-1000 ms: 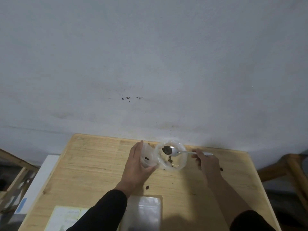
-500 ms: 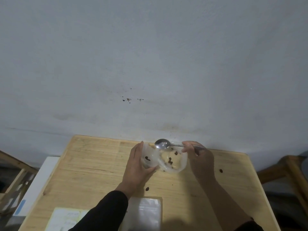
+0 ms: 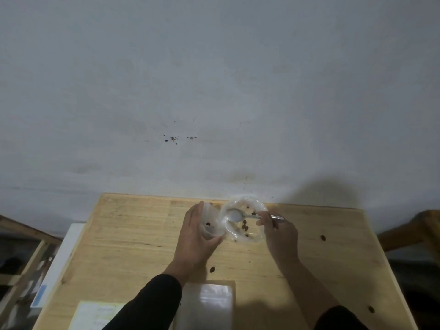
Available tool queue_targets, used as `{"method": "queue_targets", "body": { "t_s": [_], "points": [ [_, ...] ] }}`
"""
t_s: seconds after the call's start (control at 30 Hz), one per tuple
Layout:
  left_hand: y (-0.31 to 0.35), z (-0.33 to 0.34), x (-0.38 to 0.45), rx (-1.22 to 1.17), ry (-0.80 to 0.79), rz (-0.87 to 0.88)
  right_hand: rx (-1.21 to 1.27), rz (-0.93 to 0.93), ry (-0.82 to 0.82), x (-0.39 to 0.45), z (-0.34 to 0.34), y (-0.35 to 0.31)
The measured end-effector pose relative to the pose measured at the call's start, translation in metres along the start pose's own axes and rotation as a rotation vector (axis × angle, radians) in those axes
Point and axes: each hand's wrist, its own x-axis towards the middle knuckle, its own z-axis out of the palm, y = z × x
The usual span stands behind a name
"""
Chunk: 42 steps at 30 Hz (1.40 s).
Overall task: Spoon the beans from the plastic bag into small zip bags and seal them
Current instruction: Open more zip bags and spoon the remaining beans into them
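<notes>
- The left hand [image 3: 194,236] is gripping a small zip bag [image 3: 210,222], holding it above the desk [image 3: 123,241].
- The right hand [image 3: 279,234] is pinching a spoon [image 3: 235,215], its bowl sitting inside the plastic bag [image 3: 242,220] just right of the zip bag.
- A few beans [image 3: 244,226] are lying in the plastic bag, left of the right hand.

Your left hand [image 3: 192,236] gripping a small zip bag [image 3: 210,222], your right hand [image 3: 281,234] holding the spoon [image 3: 234,215] inside the plastic bag [image 3: 245,220], wooden table [image 3: 133,236].

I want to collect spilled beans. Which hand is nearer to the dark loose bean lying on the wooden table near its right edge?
Right. The right hand, holding the metal spoon, is just left of the dark loose bean; the left hand is farther left, beyond the plastic bag.
</notes>
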Motion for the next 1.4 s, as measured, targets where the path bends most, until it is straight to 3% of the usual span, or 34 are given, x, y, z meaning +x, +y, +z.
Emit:
{"method": "queue_targets", "body": {
  "t_s": [0.13,0.4,0.7,0.83,1.4],
  "points": [
    [0.0,0.001,0.001,0.007,-0.006,0.008,0.061,0.061,-0.044,0.002,0.005,0.007],
    [0.0,-0.001,0.0,-0.005,0.001,0.012,0.406,0.375,-0.159,0.007,-0.004,0.014],
    [0.004,0.002,-0.003,-0.033,-0.001,-0.002,0.176,0.186,0.08,0.027,-0.033,0.022],
    [0.006,0.007,-0.004,-0.028,0.008,0.01,0.057,0.064,0.059,0.025,-0.037,0.026],
    [0.003,0.014,-0.001,-0.017,0.001,-0.014,0.182,0.27,-0.05,0.018,-0.039,0.038]
  ]
}}
